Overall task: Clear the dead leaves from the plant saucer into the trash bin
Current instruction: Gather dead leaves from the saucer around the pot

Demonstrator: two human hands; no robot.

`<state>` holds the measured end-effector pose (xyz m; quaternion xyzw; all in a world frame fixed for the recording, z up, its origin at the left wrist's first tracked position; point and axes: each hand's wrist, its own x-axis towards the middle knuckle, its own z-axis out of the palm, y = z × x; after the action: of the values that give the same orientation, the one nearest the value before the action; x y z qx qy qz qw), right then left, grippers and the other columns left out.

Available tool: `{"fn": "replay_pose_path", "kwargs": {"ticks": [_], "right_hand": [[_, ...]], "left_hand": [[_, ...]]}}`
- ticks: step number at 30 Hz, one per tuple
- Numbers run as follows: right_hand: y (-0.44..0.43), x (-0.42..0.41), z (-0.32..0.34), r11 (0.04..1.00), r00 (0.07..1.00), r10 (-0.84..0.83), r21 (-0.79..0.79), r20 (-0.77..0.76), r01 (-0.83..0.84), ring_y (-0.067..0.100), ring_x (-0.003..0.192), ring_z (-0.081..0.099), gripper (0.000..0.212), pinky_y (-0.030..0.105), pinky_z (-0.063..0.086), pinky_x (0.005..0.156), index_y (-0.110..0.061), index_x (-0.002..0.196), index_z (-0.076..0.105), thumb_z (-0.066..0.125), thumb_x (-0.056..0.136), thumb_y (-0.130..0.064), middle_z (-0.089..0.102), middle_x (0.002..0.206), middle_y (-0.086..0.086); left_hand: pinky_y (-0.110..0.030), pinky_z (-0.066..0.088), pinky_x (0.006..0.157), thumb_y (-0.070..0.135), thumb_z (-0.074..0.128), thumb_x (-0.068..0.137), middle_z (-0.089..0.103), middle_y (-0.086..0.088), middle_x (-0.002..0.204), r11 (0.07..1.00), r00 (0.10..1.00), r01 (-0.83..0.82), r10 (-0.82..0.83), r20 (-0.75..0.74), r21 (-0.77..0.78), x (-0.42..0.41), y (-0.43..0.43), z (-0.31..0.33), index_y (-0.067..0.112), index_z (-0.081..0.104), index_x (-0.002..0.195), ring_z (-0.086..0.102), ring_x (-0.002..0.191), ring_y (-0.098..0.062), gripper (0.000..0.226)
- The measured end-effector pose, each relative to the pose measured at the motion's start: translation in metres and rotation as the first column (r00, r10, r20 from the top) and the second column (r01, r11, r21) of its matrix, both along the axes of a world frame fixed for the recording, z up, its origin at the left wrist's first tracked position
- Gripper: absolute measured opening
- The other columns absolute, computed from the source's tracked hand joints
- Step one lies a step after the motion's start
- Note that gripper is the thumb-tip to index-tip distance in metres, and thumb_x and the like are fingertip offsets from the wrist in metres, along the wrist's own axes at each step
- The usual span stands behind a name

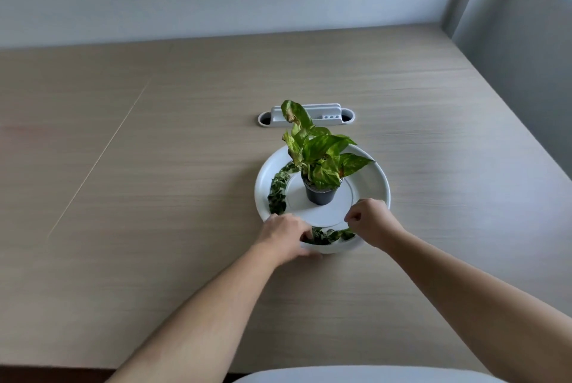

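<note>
A round white saucer [376,179] lies on the wooden table, with a small dark pot [320,195] holding a green and yellow plant [318,153] at its middle. Dark green fallen leaves [277,193] line the saucer's left groove, and more leaves [328,235] lie in the near groove. My left hand [286,235] rests on the saucer's near-left rim, thumb under the edge, fingers dipping among the near leaves. My right hand [370,218] hovers over the near-right rim with fingers curled; whether it pinches a leaf is unclear. No trash bin shows.
A white cable grommet with a slotted stand [306,118] is set into the wooden table [154,166] just behind the plant. A pale wall runs along the far table edge. A grey curtain hangs at the right. A white rounded surface [356,376] sits at the bottom edge.
</note>
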<state>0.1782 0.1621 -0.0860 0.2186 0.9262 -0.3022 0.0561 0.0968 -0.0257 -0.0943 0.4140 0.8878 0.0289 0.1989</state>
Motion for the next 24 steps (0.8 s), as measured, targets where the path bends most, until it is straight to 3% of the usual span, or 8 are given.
{"fn": "replay_pose_path", "kwargs": {"ticks": [2, 5, 10, 14, 17, 21, 24], "right_hand": [[-0.002, -0.002, 0.001, 1.000, 1.000, 0.014, -0.009, 0.024, -0.013, 0.033, 0.083, 0.067, 0.023, 0.041, 0.059, 0.070, 0.006, 0.079, 0.070, 0.048, 0.075, -0.002, 0.072, 0.090, 0.016], [-0.009, -0.004, 0.000, 0.998, 0.995, 0.056, 0.005, 0.081, -0.057, 0.027, 0.077, 0.067, 0.022, 0.032, 0.056, 0.063, -0.005, 0.078, 0.073, 0.052, 0.076, -0.010, 0.073, 0.087, 0.007], [-0.024, -0.013, -0.003, 0.945, 0.955, 0.200, 0.212, 0.220, -0.247, 0.023, 0.081, 0.059, 0.021, 0.027, 0.042, 0.060, -0.024, 0.093, 0.066, 0.062, 0.075, -0.034, 0.062, 0.092, -0.001], [-0.026, -0.018, -0.008, 0.929, 0.934, 0.245, 0.211, 0.261, -0.303, 0.027, 0.086, 0.060, 0.021, 0.028, 0.042, 0.060, -0.020, 0.094, 0.063, 0.059, 0.076, -0.011, 0.060, 0.102, 0.004], [-0.024, -0.020, -0.013, 0.941, 0.932, 0.275, 0.133, 0.237, -0.311, 0.028, 0.090, 0.060, 0.025, 0.027, 0.042, 0.063, -0.014, 0.092, 0.068, 0.055, 0.076, 0.000, 0.060, 0.104, 0.008], [-0.023, -0.019, -0.017, 0.964, 0.946, 0.242, 0.057, 0.217, -0.259, 0.025, 0.086, 0.064, 0.030, 0.027, 0.050, 0.064, -0.013, 0.082, 0.074, 0.050, 0.075, 0.004, 0.069, 0.095, 0.007], [-0.017, -0.021, -0.013, 0.991, 0.974, 0.126, -0.061, 0.191, -0.116, 0.014, 0.066, 0.061, 0.026, 0.014, 0.046, 0.050, -0.011, 0.077, 0.076, 0.055, 0.073, 0.003, 0.070, 0.078, 0.002]], "left_hand": [[-0.035, 0.045, 0.086, 0.065, 0.067, 0.068, 0.061, 0.001, 0.114, 0.996, 0.993, -0.067, 0.061, 0.098, 0.059, -0.009, -0.001, 0.003, 0.029, 0.062, 0.110, 0.053, 0.109, -0.019, 0.056], [-0.034, 0.046, 0.081, 0.061, 0.068, 0.070, 0.057, 0.002, 0.116, 0.993, 0.990, -0.113, 0.108, 0.088, 0.045, -0.018, 0.007, 0.005, 0.031, 0.059, 0.110, 0.052, 0.109, -0.019, 0.051], [-0.029, 0.037, 0.066, 0.046, 0.071, 0.075, 0.052, 0.000, 0.102, 0.986, 0.982, -0.164, 0.163, 0.099, -0.003, -0.011, 0.025, -0.002, 0.028, 0.055, 0.101, 0.054, 0.091, -0.023, 0.035], [-0.030, 0.036, 0.061, 0.018, 0.069, 0.080, 0.052, -0.003, 0.099, 0.983, 0.983, -0.180, 0.179, 0.050, 0.017, -0.007, 0.031, -0.006, 0.021, 0.056, 0.096, 0.053, 0.083, -0.026, 0.020], [-0.031, 0.041, 0.064, -0.001, 0.059, 0.080, 0.056, -0.007, 0.104, 0.977, 0.975, -0.205, 0.199, 0.096, 0.057, -0.008, 0.032, -0.011, 0.017, 0.063, 0.097, 0.057, 0.086, -0.029, 0.025], [-0.027, 0.045, 0.071, 0.003, 0.063, 0.080, 0.066, -0.010, 0.102, 0.950, 0.947, -0.288, 0.265, 0.180, 0.122, -0.010, 0.029, -0.018, 0.013, 0.070, 0.093, 0.063, 0.091, -0.029, 0.018], [-0.023, 0.046, 0.073, 0.003, 0.066, 0.077, 0.072, -0.010, 0.096, 0.901, 0.906, -0.385, 0.328, 0.268, 0.199, -0.016, 0.024, -0.017, 0.009, 0.073, 0.085, 0.066, 0.089, -0.025, 0.013]]}}
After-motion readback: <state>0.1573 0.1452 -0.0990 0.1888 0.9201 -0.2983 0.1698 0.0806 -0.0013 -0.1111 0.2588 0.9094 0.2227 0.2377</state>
